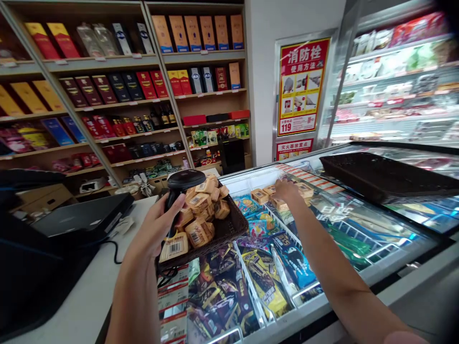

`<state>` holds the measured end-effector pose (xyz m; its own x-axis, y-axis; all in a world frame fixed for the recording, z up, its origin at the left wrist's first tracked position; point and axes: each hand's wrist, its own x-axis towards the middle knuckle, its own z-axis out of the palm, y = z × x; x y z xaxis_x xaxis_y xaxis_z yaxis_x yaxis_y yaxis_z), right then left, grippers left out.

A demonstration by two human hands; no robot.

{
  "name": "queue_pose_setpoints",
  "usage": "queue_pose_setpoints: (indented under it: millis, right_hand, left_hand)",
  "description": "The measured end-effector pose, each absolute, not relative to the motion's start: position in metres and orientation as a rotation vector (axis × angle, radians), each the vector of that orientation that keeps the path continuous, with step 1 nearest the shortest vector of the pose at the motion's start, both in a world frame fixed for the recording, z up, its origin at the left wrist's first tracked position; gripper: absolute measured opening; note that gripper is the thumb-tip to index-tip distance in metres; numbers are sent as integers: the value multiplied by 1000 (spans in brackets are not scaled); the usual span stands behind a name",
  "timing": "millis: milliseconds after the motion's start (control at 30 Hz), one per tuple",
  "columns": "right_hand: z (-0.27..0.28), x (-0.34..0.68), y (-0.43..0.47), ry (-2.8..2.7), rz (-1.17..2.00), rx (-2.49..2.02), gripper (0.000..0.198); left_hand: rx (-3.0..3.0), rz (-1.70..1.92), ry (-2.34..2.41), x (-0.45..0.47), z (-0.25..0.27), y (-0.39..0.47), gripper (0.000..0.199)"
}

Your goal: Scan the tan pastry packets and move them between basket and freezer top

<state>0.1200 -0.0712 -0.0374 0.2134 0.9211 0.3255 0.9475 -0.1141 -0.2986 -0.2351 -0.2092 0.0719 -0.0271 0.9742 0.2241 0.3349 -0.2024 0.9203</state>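
My left hand [161, 222] is wrapped round the dark handle of a handheld barcode scanner [186, 179]. The scanner's head is up, over the edge of a dark woven basket [233, 222]. Small tan snack packs [201, 203] with barcode labels are heaped in that basket, a paler one [174, 246] at its near corner. Farther right, my right hand [287, 192] reaches down with curled fingers onto a group of similar packs [260, 196] on the freezer. It appears closed on one of them; its fingertips are partly hidden.
Below lies a glass-topped chest freezer [304, 310] with wire dividers and bagged ice creams. A second dark tray [390, 179] rests on the glass at right. At left are a counter [82, 286] and black checkout equipment [86, 215]. Shelves of boxed goods [118, 88] stand behind.
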Motion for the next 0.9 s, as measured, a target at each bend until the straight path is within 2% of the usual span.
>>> queue_pose_setpoints:
  millis: [100,167,300,400,500,633,800,900]
  right_hand:
    - [-27,80,-77,-1845,-92,-1904,33]
    - [-19,43,-78,-1947,-1,-1632,34]
    - [-7,-33,-69,-2046,142,-1206,49]
    - [-5,-65,-54,-2107,124,-1104,40]
    - [-6,-73,-42,-2110,111,-1089,29]
    - [-6,-68,-38,-2030,128,-1076,38]
    - [-7,-56,-54,-1880,55,-1004,40]
    - [-10,-35,-78,-1745,102,-1004,55]
  left_hand:
    - [1593,1295,1386,-241,70,-208,52]
    - [1580,1328,1390,-243,69,-207,53]
    - [1590,1332,1395,-241,68,-208,49]
    - [1610,1311,1357,-240,67,-210,47]
    - [1616,1307,1351,-240,65,-211,46]
    - [1614,1331,1370,-237,64,-210,47]
    - [1608,1310,1355,-231,65,-213,46]
    - [1618,1301,1329,-229,67,-214,45]
